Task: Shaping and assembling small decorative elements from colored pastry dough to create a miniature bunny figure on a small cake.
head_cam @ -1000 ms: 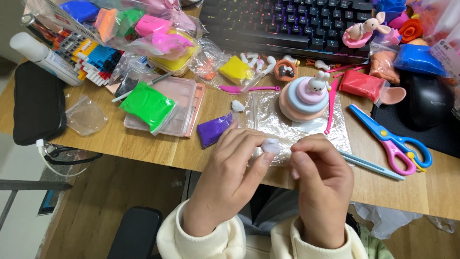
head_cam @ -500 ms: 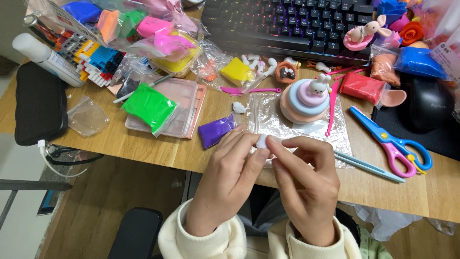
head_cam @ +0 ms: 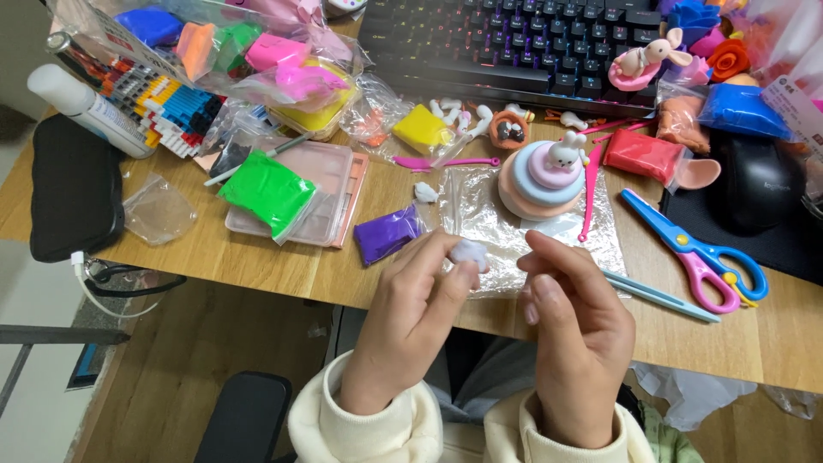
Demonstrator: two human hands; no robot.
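Half a second ago both hands met over the small white clay lump (head_cam: pixel 469 254); now they have drawn apart, and the lump sits with the left hand (head_cam: pixel 411 317) alone, pinched between thumb and fingertips just below the middle of the frame. Held up off the desk like that, the soft piece keeps its shape instead of flattening on the wood. The right hand (head_cam: pixel 570 330) hovers just beside it with nothing in it, fingers curled loosely and the forefinger angled toward the lump. Right behind the hands lies a clear plastic sheet (head_cam: pixel 480 214) spread on the wooden desk (head_cam: pixel 797 343), apparently as a non-stick base, with a tiered pastel clay cake (head_cam: pixel 538 182) topped by a tiny white rabbit standing on it. Left of the sheet lie a purple clay packet (head_cam: pixel 387 233) and, on a pink tray, a green clay packet (head_cam: pixel 267 190) (both within easy reach). Blue-and-pink scissors (head_cam: pixel 696 253) rest at right of centre, and a dark keyboard (head_cam: pixel 514 43) runs along the top edge.
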